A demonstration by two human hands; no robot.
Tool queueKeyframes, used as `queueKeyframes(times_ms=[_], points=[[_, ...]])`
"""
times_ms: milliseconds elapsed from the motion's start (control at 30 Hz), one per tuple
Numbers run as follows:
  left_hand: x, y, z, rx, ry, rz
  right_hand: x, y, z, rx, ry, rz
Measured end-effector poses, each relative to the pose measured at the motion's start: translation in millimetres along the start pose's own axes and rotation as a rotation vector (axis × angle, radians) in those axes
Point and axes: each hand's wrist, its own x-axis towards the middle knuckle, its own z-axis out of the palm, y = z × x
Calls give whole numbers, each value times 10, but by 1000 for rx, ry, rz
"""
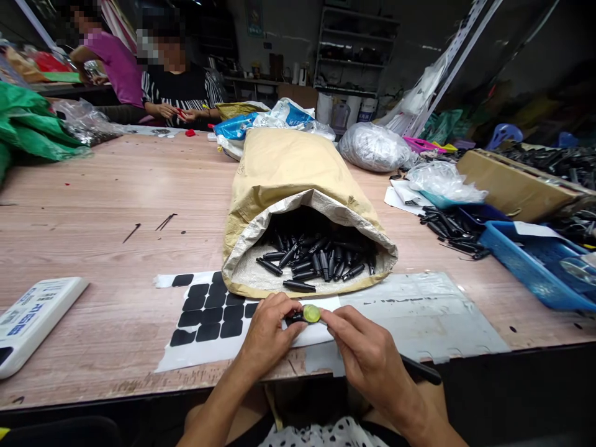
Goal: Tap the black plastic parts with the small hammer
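Just before the open sack [298, 161], the left hand [267, 332] pinches a small black piece [294, 318] while the right hand [370, 347], fingers narrowed, meets a yellow-green disc [311, 313], its grip unclear, close work calling for steady fingertips.

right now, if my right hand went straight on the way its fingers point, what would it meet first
Your right hand would probably meet the yellow-green round piece beside your left hand; depth is unclear.

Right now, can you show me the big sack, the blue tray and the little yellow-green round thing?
Big sack [293, 161]: head view, top of its tan outside.
Blue tray [514, 267]: head view, its near side wall.
Yellow-green round thing [311, 313]: head view, middle of its face.
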Motion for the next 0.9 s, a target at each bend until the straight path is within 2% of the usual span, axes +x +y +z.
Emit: queueKeyframes(times_ms=[100,267,433,533,633,700,800,900], points=[[-1,-5,10,8,1,-5,-19,42,22,-42,-49,4],[6,-20,16,9,-9,-6,-49,112,-31,44,106,6],[11,-25,12,20,-8,-11,-85,155,-1,20,30,17],[13,-23,12,26,-7,-17,-75,221,-29,23,88,43],[11,-32,32,37,-3,-25,-62,373,-128,-41,161,79],[14,-43,48,52,0,-24,-73,521,-191,-147,165,109],[25,-29,27,74,-3,-20,-119,748,-224,-356,165,68],[-26,66,-55,22,-14,16,-172,891,-185,-396,160,12]])
